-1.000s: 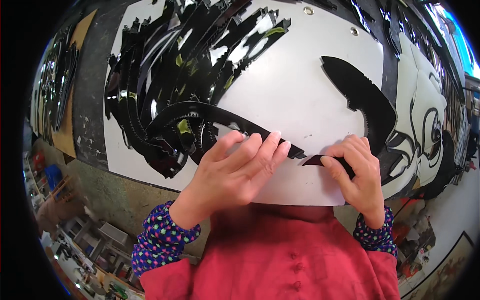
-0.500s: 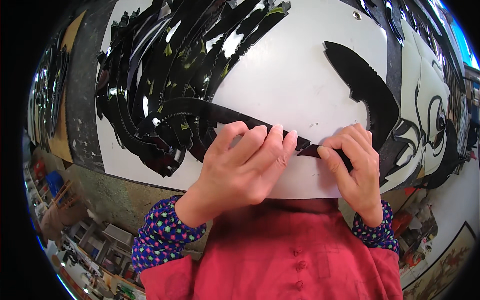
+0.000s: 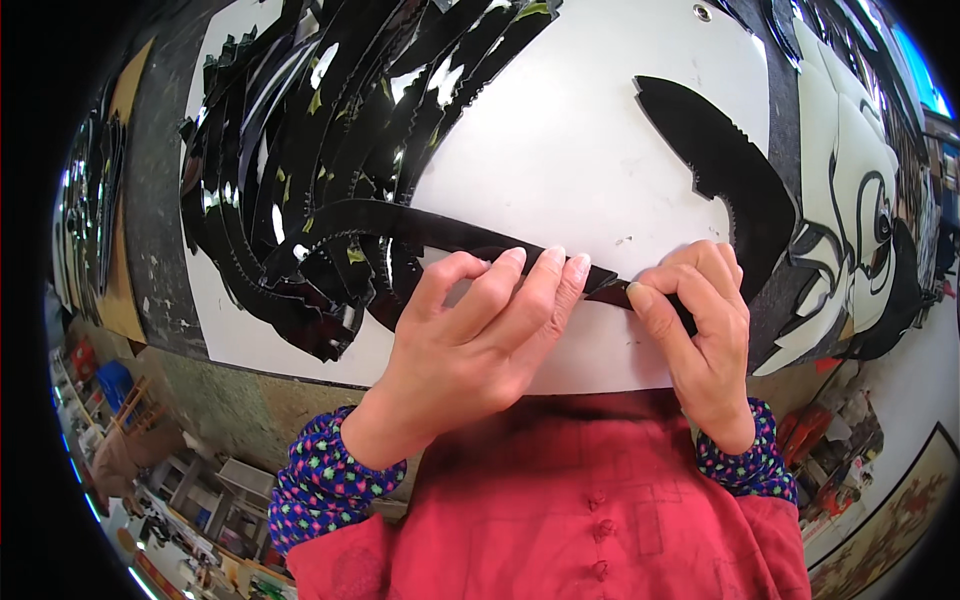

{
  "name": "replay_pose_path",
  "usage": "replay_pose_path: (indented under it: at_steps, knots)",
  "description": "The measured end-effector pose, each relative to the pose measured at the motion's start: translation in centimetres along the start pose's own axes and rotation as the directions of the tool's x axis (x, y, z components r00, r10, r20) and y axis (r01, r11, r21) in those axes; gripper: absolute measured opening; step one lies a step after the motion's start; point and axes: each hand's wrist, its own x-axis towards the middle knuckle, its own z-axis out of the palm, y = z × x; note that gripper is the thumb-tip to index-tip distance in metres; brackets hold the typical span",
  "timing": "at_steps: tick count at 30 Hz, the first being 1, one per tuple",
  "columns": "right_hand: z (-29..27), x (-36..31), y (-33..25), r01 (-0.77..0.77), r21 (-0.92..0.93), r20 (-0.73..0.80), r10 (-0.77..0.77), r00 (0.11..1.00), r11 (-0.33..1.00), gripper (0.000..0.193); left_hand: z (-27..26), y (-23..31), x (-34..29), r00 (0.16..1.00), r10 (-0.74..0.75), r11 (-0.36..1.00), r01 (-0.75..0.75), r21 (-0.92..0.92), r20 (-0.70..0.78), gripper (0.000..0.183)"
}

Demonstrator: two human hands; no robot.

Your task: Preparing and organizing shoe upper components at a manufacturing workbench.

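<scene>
Palm down, my left hand has its fingertips close together on the right part of a long curved black strip; its thumb is hidden. My right hand is closed, thumb and fingers pinching a small dark pointed piece. The piece's tip meets the strip's right end, or nearly so. A large black curved piece with a toothed edge lies just beyond my right hand. Overlapping glossy black pieces, some with jagged edges, cover the left of the white board.
Pale cut pieces with black curved shapes lie on the dark tabletop at the right. More black strips rest on a tan board at far left. A small metal ring sits near the top.
My right hand has shifted the small dark piece slightly up and left, bringing its tip to the strip's end. My left fingers stay on the strip. The whole view has shifted a little.
</scene>
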Motion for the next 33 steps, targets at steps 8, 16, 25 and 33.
replay_pose_path:
  at_steps: [8,16,25,33]
  knots:
    - [0.1,0.4,0.1,0.019,0.002,-0.042,-0.019,0.999,1.0,0.006,-0.4,0.0,0.1,0.998,-0.013,1.0,0.012,0.003,0.058,0.035]
    - [-0.1,0.7,-0.3,-0.006,-0.008,-0.02,0.006,1.0,1.0,0.006,-0.7,-0.2,0.3,0.997,-0.02,1.0,0.021,-0.01,0.072,0.035]
    - [-0.3,0.9,-0.6,0.004,-0.031,-0.011,-0.005,1.0,0.999,0.005,-0.9,-0.3,0.4,0.995,-0.027,0.999,0.029,-0.022,0.094,0.036]
    - [-0.1,0.9,-0.7,0.0,-0.057,-0.021,-0.001,1.0,0.998,0.006,-1.3,-0.4,0.0,0.99,-0.026,0.998,0.034,-0.056,0.138,0.036]
